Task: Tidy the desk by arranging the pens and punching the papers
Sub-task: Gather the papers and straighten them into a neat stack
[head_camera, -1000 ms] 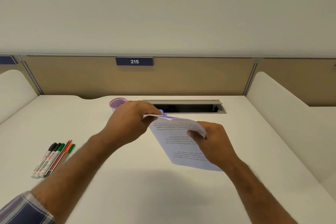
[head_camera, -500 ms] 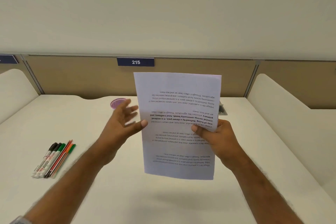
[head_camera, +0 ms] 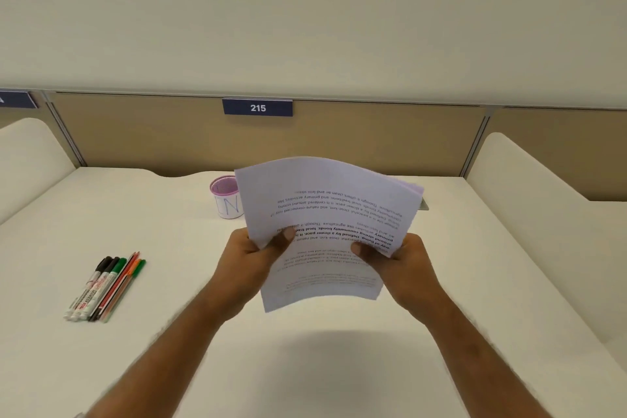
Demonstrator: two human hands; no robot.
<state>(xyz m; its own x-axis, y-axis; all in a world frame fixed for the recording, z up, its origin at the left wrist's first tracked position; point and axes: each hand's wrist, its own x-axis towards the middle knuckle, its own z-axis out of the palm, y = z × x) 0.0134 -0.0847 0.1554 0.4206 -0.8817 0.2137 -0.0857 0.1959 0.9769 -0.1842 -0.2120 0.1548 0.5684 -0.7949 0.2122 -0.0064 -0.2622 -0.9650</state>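
A small stack of printed papers (head_camera: pixel 325 200) is held above the white desk (head_camera: pixel 169 231), text upside down and the top bending away from me. My left hand (head_camera: pixel 252 254) grips its left edge and my right hand (head_camera: pixel 397 258) grips its right edge, thumbs on the front sheet. Several pens and markers (head_camera: pixel 105 285) lie side by side on the desk at the left. A pink mesh pen cup (head_camera: pixel 225 195) stands at the back, partly hidden by the papers. No punch is visible.
A tan partition (head_camera: pixel 169 136) with a "215" label (head_camera: pixel 258 107) closes the back of the desk. White curved side dividers stand on the left (head_camera: pixel 30 159) and right (head_camera: pixel 529 187). A corner of the cable slot (head_camera: pixel 424 204) shows behind the papers.
The papers were lifted from the desk and stood up in my right hand. My left hand, open half a second ago, has closed on the left edge, and the sheets now bend backward.
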